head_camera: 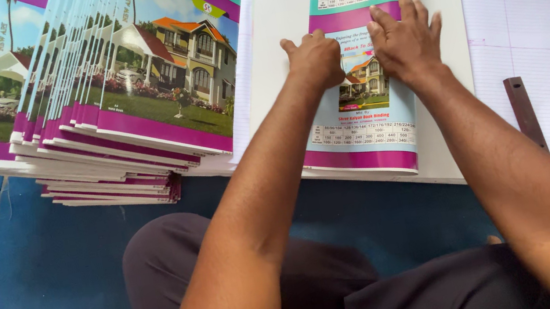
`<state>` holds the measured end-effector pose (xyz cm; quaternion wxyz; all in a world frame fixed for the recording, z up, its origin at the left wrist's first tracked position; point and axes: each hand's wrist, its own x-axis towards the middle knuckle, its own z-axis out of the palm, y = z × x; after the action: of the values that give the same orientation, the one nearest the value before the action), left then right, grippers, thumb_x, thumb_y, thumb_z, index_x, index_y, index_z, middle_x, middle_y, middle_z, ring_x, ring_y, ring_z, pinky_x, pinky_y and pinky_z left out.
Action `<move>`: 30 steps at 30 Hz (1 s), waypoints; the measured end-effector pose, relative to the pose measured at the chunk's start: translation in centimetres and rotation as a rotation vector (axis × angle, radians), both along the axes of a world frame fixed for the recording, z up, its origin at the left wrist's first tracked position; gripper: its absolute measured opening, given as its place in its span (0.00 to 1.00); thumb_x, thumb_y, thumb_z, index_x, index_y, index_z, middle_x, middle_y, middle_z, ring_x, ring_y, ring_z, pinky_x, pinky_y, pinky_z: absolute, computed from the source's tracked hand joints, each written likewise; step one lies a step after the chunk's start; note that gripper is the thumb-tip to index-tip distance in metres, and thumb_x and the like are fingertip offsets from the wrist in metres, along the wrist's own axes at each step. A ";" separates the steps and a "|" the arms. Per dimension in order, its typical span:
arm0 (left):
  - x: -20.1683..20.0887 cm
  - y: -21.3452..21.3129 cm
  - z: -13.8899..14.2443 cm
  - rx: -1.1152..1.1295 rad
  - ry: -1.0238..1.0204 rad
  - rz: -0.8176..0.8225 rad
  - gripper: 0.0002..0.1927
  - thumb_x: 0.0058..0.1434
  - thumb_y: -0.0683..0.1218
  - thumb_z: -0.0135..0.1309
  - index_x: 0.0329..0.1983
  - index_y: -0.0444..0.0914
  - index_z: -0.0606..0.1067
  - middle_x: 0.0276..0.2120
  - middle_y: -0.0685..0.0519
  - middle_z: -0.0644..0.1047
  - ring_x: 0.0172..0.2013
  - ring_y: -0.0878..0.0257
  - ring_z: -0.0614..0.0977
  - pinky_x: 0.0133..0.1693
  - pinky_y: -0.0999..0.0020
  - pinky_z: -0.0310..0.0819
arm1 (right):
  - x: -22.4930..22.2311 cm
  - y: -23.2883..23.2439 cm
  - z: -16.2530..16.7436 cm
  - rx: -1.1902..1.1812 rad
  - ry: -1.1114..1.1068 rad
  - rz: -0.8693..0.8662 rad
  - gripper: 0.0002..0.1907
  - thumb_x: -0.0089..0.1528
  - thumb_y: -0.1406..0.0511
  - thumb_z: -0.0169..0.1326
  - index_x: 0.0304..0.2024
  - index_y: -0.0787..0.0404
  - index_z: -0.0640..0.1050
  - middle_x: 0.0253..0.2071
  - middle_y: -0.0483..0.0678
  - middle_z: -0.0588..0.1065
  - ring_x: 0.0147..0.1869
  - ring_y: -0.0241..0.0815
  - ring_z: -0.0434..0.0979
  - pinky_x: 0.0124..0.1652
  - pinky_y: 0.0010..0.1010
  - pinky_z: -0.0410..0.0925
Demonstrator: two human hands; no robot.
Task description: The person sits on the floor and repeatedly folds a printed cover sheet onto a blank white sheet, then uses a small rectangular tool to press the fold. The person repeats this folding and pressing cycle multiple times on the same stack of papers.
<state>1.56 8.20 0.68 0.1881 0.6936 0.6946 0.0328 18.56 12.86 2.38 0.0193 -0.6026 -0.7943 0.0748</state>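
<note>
Both my hands press side by side on a teal and magenta printed cover [367,135] that lies folded over a stack of white sheets [275,20]. My left hand [313,60] is curled into a loose fist, its knuckles down on the cover's left edge. Beside it, my right hand [407,38] lies flat with fingers together on the cover's middle. Neither hand holds anything.
A fanned stack of notebooks with house-picture covers [123,90] lies at the left on the blue floor [37,291]. Ruled white paper [527,15] spreads at the right, with a dark flat ruler [525,112] on it. My knees [182,267] are below.
</note>
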 end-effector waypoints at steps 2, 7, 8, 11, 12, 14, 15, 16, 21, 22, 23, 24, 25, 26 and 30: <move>-0.4 0.6 0.1 0.022 -0.026 0.026 0.15 0.55 0.47 0.61 0.46 0.42 0.80 0.56 0.50 0.71 0.60 0.54 0.72 0.60 0.19 0.51 | 0.5 0.4 -0.3 0.021 -0.025 0.031 0.32 0.72 0.46 0.36 0.78 0.41 0.61 0.82 0.56 0.45 0.88 0.56 0.36 0.79 0.63 0.34; -0.4 1.1 -1.5 0.071 -0.021 0.047 0.22 0.55 0.43 0.58 0.55 0.41 0.76 0.58 0.50 0.70 0.61 0.54 0.72 0.59 0.17 0.52 | 0.8 1.3 -1.6 0.027 0.068 0.065 0.39 0.68 0.45 0.36 0.78 0.51 0.51 0.80 0.59 0.36 0.83 0.58 0.28 0.73 0.57 0.30; -0.4 1.2 -1.8 0.074 -0.021 0.049 0.25 0.55 0.43 0.58 0.59 0.41 0.73 0.60 0.49 0.69 0.62 0.53 0.71 0.59 0.17 0.52 | 0.8 1.3 -1.8 0.011 0.070 0.052 0.39 0.67 0.45 0.36 0.78 0.50 0.50 0.80 0.59 0.35 0.83 0.57 0.27 0.73 0.56 0.30; -0.4 1.5 -2.3 0.099 -0.025 0.059 0.34 0.55 0.43 0.58 0.67 0.44 0.66 0.68 0.45 0.61 0.65 0.50 0.66 0.58 0.17 0.51 | 0.8 1.2 -2.3 -0.009 0.050 0.039 0.39 0.67 0.44 0.35 0.78 0.49 0.49 0.80 0.58 0.34 0.83 0.56 0.26 0.74 0.54 0.29; -0.4 1.7 -2.3 0.111 -0.028 0.062 0.37 0.54 0.42 0.58 0.69 0.47 0.63 0.72 0.43 0.56 0.66 0.49 0.64 0.57 0.17 0.50 | 0.8 1.2 -2.4 -0.009 0.039 0.037 0.39 0.68 0.44 0.34 0.78 0.49 0.49 0.80 0.58 0.34 0.83 0.56 0.26 0.74 0.55 0.29; -0.2 1.9 -2.3 0.051 -0.003 0.058 0.38 0.56 0.44 0.56 0.71 0.51 0.61 0.73 0.42 0.54 0.69 0.48 0.61 0.60 0.18 0.47 | 0.9 1.1 -2.6 -0.025 0.019 0.033 0.39 0.68 0.44 0.33 0.78 0.49 0.49 0.80 0.57 0.34 0.83 0.55 0.26 0.74 0.55 0.27; -0.1 2.0 -2.2 0.022 0.011 0.056 0.38 0.57 0.44 0.56 0.73 0.53 0.61 0.73 0.41 0.52 0.70 0.47 0.59 0.61 0.19 0.46 | 0.9 1.1 -2.7 -0.033 0.011 0.031 0.39 0.68 0.44 0.33 0.78 0.49 0.48 0.80 0.56 0.34 0.83 0.54 0.26 0.74 0.55 0.27; -0.1 2.1 -2.1 0.009 0.025 0.055 0.35 0.59 0.45 0.54 0.72 0.52 0.62 0.73 0.41 0.53 0.70 0.48 0.59 0.62 0.19 0.45 | 0.9 1.0 -2.9 -0.040 0.018 0.028 0.39 0.68 0.44 0.33 0.78 0.49 0.48 0.80 0.56 0.34 0.83 0.54 0.26 0.74 0.55 0.27; 0.5 2.6 -1.8 -0.045 0.078 0.054 0.27 0.65 0.47 0.50 0.69 0.51 0.67 0.73 0.41 0.57 0.71 0.49 0.59 0.63 0.18 0.40 | 1.0 0.7 -3.7 -0.047 0.039 0.020 0.39 0.68 0.43 0.32 0.78 0.48 0.48 0.80 0.56 0.34 0.83 0.53 0.27 0.73 0.56 0.26; 0.6 2.6 -1.8 -0.041 0.085 0.057 0.26 0.65 0.47 0.50 0.68 0.50 0.68 0.73 0.40 0.57 0.70 0.48 0.60 0.63 0.18 0.41 | 1.1 0.6 -3.9 -0.037 0.049 0.021 0.39 0.68 0.43 0.32 0.78 0.48 0.49 0.80 0.56 0.34 0.83 0.53 0.27 0.73 0.56 0.26; 0.6 2.6 -1.8 -0.035 0.092 0.059 0.26 0.65 0.47 0.50 0.68 0.50 0.69 0.72 0.40 0.58 0.70 0.47 0.61 0.62 0.18 0.42 | 1.0 0.5 -4.1 -0.027 0.059 0.021 0.38 0.68 0.44 0.31 0.78 0.48 0.49 0.80 0.56 0.35 0.83 0.53 0.27 0.73 0.56 0.27; 0.7 2.6 -1.7 -0.028 0.099 0.060 0.25 0.65 0.47 0.50 0.67 0.49 0.70 0.72 0.40 0.58 0.69 0.47 0.61 0.62 0.17 0.42 | 1.0 0.4 -4.3 -0.015 0.069 0.020 0.38 0.68 0.44 0.31 0.78 0.48 0.49 0.80 0.56 0.35 0.83 0.53 0.27 0.73 0.56 0.27; 0.7 2.7 -1.6 -0.035 0.105 0.058 0.24 0.65 0.47 0.50 0.66 0.49 0.71 0.72 0.39 0.59 0.70 0.47 0.61 0.62 0.18 0.42 | 1.1 0.3 -4.5 0.007 0.077 0.024 0.38 0.68 0.44 0.31 0.78 0.48 0.49 0.81 0.56 0.35 0.84 0.54 0.28 0.73 0.56 0.27; 0.8 2.7 -1.6 -0.042 0.110 0.055 0.23 0.65 0.47 0.51 0.65 0.48 0.72 0.72 0.39 0.59 0.70 0.46 0.61 0.63 0.19 0.43 | 1.1 0.2 -4.7 0.028 0.084 0.027 0.38 0.69 0.44 0.31 0.78 0.48 0.49 0.81 0.57 0.36 0.84 0.54 0.28 0.74 0.56 0.27; 0.9 2.9 -1.2 -0.073 0.138 0.044 0.23 0.63 0.47 0.54 0.62 0.48 0.74 0.71 0.38 0.60 0.70 0.46 0.62 0.63 0.21 0.43 | 1.1 0.0 -5.2 0.070 0.111 0.032 0.38 0.69 0.44 0.31 0.78 0.49 0.50 0.81 0.57 0.37 0.84 0.55 0.30 0.74 0.55 0.28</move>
<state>2.48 11.14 -0.51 0.1641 0.6717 0.7215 -0.0364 19.69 12.83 -2.83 0.0832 -0.5837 -0.8037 0.0806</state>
